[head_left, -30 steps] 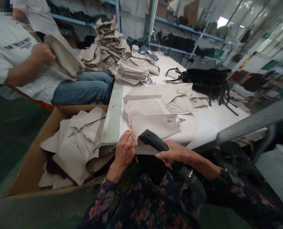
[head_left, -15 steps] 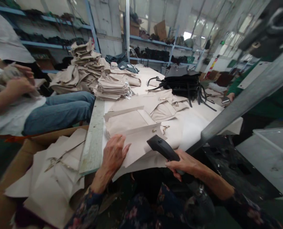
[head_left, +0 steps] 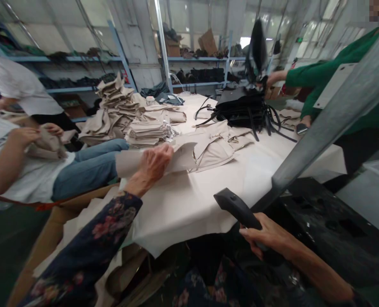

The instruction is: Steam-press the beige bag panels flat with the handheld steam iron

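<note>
My left hand (head_left: 153, 164) is closed on a flat beige bag piece (head_left: 128, 163) and holds it lifted over the left edge of the table (head_left: 262, 166). My right hand (head_left: 268, 238) grips the black handle of a tool (head_left: 237, 209) low at the table's near edge, its head pointing up and left. More beige bag pieces with metal clasps (head_left: 213, 147) lie on the table just past my left hand.
Stacks of beige pieces (head_left: 144, 132) stand at the table's far left. A pile of black bags (head_left: 243, 108) sits at the far end, handled by a person in a green sleeve (head_left: 317, 72). A seated person in jeans (head_left: 87, 166) works at left. A grey metal bar (head_left: 333, 115) slants across the right.
My left hand has picked the top beige piece off the table and carried it up and leftwards. My right hand with the black tool has dropped slightly lower and to the right.
</note>
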Demonstrator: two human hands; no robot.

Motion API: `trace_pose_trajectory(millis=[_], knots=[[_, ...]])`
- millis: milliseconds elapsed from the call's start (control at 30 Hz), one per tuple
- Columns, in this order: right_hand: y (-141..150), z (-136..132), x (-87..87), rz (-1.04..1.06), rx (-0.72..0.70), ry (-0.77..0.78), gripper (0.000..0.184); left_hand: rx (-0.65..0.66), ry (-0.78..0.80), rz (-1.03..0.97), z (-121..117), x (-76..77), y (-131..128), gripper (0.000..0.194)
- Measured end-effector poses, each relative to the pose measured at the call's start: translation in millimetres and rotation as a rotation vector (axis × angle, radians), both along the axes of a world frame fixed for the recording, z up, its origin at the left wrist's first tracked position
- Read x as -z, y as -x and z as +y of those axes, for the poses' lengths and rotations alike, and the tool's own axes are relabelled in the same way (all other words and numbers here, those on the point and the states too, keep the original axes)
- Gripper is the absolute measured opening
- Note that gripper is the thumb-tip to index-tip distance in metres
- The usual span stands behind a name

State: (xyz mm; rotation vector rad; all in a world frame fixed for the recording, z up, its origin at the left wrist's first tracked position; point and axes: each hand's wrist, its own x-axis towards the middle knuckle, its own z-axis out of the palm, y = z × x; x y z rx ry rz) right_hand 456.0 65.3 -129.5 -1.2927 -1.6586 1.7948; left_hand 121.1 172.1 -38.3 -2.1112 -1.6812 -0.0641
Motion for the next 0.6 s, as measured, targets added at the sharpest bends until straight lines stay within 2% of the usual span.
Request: trace_pose_trajectory(millis=[33, 67, 100, 133, 167, 267, 300, 333, 400, 467, 600], knots=[[0.3, 0.7, 0.0, 0.006, -0.007, -0.008, 0.03, 0.01, -0.055, 0.061, -3.0, -10.5, -2.5, 0.03], [0.6, 0.9, -0.3, 0.011, -0.013, -0.014, 0.03, 0.026, -0.089, 0.112, -8.1, -14.4, -7.3, 0.03], [0.6, 0.7, -1.1, 0.014, -0.02, -0.022, 0.029, 0.049, -0.094, 0.152, -15.0, -11.0, -14.2, 0.031], [0.1, -0.1, -2.4, 0.014, -0.024, -0.028, 0.029, 0.078, -0.073, 0.178, -23.6, -0.2, -22.8, 0.031], [-0.9, -1.5, -4.0, 0.011, -0.025, -0.033, 0.028, 0.115, -0.028, 0.187, -33.5, 17.0, -32.3, 0.031], [-7.5, -9.0, -9.4, -0.023, -0.024, -0.035, 0.027, 0.223, 0.167, 0.154, -66.8, 86.2, -60.2, 0.027], [-10.1, -12.1, -11.1, -0.037, -0.016, -0.026, 0.028, 0.212, 0.198, 0.112, -77.1, 107.6, -67.3, 0.027], [-12.5, -15.3, -12.5, -0.048, -0.004, -0.014, 0.029, 0.18, 0.213, 0.063, -86.2, 125.2, -72.7, 0.027], [-15.1, -20.8, -15.0, -0.064, 0.033, 0.012, 0.033, 0.11, 0.206, -0.031, -98.9, 147.0, -78.5, 0.029], [-13.5, -24.3, -17.7, -0.075, 0.054, 0.036, 0.038, 0.083, 0.188, -0.09, -103.9, 154.0, -79.2, 0.03], [3.9, -23.6, -25.1, -0.124, 0.036, 0.059, 0.04, 0.107, 0.169, -0.133, -102.7, 154.3, -75.5, 0.032]])
